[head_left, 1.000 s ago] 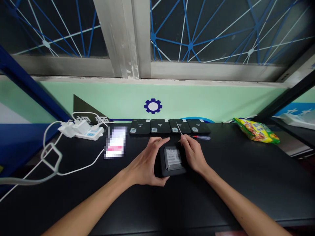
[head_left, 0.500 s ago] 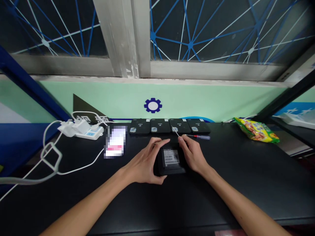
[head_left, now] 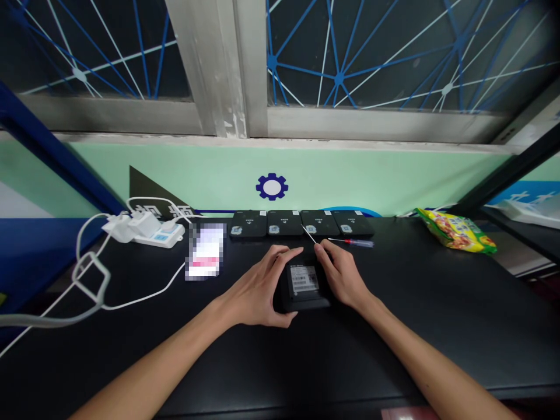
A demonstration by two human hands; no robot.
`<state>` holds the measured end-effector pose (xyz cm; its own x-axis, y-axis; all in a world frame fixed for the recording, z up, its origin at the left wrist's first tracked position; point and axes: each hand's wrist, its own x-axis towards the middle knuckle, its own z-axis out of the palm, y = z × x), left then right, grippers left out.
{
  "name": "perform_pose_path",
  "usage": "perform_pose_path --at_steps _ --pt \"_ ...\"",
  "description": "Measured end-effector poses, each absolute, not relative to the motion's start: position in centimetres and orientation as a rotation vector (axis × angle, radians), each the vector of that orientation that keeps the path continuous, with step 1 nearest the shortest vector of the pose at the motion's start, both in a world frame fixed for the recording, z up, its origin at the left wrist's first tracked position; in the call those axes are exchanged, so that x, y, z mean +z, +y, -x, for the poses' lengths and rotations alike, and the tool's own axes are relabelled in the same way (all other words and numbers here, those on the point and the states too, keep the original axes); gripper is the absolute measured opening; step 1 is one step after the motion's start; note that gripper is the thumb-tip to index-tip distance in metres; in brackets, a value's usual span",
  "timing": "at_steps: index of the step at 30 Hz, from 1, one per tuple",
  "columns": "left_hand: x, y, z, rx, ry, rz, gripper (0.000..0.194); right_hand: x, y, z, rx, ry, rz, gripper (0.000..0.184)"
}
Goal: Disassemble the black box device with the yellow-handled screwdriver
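Observation:
A small black device (head_left: 304, 284) with a white label on top lies flat on the black table (head_left: 394, 326). My left hand (head_left: 262, 287) grips its left side, thumb at the near corner, fingers curled over the far edge. My right hand (head_left: 343, 274) rests against its right side and pinches a thin white pin (head_left: 308, 234) that points up and away to the left. Just beyond my right hand lies a small screwdriver with a red handle (head_left: 353, 241).
Several identical black devices (head_left: 301, 223) sit in a row against the green wall. A blurred phone (head_left: 205, 252) lies to the left, beside a white power strip (head_left: 149, 230) with trailing cables (head_left: 91, 274). A yellow snack bag (head_left: 457, 231) lies at the far right.
The device, tilted up a second ago, has been laid flatter on the table. The white pin in my right hand has swung from nearly upright to leaning left.

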<state>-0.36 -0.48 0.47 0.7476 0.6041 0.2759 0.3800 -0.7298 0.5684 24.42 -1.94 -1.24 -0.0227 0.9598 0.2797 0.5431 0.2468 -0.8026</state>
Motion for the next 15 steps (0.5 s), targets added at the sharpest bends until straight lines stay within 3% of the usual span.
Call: perform_pose_path --at_steps 15 --pt "0.53 -0.44 0.44 0.563 0.769 -2.506 0.120 -1.27 -1.89 -24.39 0.626 -1.698 1.415 0.047"
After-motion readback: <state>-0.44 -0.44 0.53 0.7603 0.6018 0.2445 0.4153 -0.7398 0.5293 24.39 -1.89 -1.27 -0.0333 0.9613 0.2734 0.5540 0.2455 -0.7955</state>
